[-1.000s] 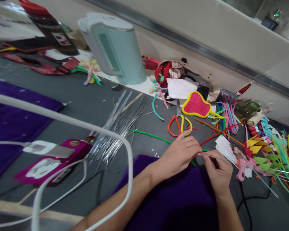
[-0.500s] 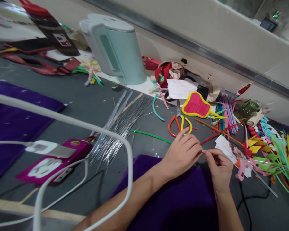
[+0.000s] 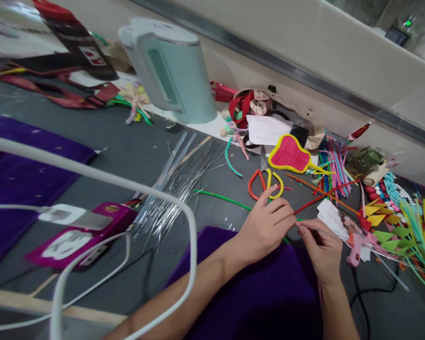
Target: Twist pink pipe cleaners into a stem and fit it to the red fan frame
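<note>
Held thin wires (image 3: pixel 378 252) at one end, just above the purple cloth (image 3: pixel 262 293), in front of the body. Pinched them between thumb and index finger of the right hand (image 3: pixel 322 250), and curled that hand's other fingers in toward the palm. Brought the fingertips of the left hand (image 3: pixel 267 231) up to the same end, touching or nearly touching the right thumb. Raised the left index finger a little apart and bent the others close together; could not tell what, if anything, lay between them, nor see the left thumb. Pointed the wires away to the right, across the view of the glue gun (image 3: pixel 356 248) and the green leaves (image 3: pixel 393 243).

Had a green stem (image 3: pixel 223 196) running in behind the left hand, and red and orange stems crossed beyond both hands. Left the scissors (image 3: pixel 264 163) just past the left fingers, red and yellow handles nearest. Had the pink shape (image 3: pixel 289 153) with a yellow rim beside them, near the paper (image 3: pixel 269 130), and the stem bundle (image 3: pixel 335 165) farther right. Left the wire pile (image 3: pixel 180 189) to the left, between the magenta power strip (image 3: pixel 108 218) and the scissors, and stood the kettle (image 3: pixel 186 71) upright near the wall.
</note>
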`<state>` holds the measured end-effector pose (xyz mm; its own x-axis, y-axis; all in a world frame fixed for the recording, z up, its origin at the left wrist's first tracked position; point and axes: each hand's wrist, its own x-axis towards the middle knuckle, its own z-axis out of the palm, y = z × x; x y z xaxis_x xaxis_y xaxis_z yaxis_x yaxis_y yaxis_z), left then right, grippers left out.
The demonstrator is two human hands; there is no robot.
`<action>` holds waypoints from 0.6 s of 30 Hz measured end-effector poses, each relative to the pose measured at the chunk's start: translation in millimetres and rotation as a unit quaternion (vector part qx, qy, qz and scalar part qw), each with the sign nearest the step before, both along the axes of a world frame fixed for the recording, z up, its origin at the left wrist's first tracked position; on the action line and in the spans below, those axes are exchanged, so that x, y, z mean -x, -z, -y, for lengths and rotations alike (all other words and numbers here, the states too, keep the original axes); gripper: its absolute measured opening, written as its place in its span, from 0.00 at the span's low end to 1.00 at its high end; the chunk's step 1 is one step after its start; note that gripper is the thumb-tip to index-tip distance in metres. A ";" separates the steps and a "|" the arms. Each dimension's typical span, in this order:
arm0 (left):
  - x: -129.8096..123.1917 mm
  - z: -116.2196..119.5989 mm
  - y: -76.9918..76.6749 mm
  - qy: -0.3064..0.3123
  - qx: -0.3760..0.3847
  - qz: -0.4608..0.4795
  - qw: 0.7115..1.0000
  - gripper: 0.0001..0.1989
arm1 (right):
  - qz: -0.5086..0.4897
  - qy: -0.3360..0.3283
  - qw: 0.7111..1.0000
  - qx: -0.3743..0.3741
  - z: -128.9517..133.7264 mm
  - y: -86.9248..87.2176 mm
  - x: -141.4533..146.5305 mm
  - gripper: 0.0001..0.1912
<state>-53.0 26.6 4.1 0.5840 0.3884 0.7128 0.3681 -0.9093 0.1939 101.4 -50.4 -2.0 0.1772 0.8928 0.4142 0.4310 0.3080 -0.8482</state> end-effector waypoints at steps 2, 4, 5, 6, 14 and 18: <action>0.9 0.0 -0.3 0.004 -0.001 -0.008 1.000 0.09 | 0.004 -0.001 1.000 -0.007 -0.2 0.1 0.0 0.07; 1.8 0.1 -0.5 0.007 -0.002 -0.018 1.000 0.09 | 0.010 -0.003 1.000 -0.010 -0.3 0.1 0.0 0.07; 2.2 0.1 -0.7 0.008 -0.003 -0.023 1.000 0.09 | 0.012 -0.004 1.000 -0.011 -0.3 0.1 0.0 0.08; 2.6 0.0 -0.9 0.009 -0.004 -0.026 1.000 0.09 | 0.016 -0.005 1.000 -0.013 -0.3 0.0 -0.1 0.08; 5.4 -1.8 -4.1 0.023 -0.009 -0.058 0.998 0.12 | 0.034 -0.011 0.999 -0.038 -0.9 -1.8 -0.6 0.09; 7.2 -2.9 -7.0 0.031 -0.008 -0.076 0.997 0.13 | 0.047 -0.010 0.998 -0.048 -0.8 -4.3 0.3 0.09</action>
<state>-60.2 29.5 11.1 0.7085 0.3371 0.6200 0.3346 -0.9340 0.1254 101.1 -49.6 2.4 0.1157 0.8508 0.5126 0.5000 0.3960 -0.7702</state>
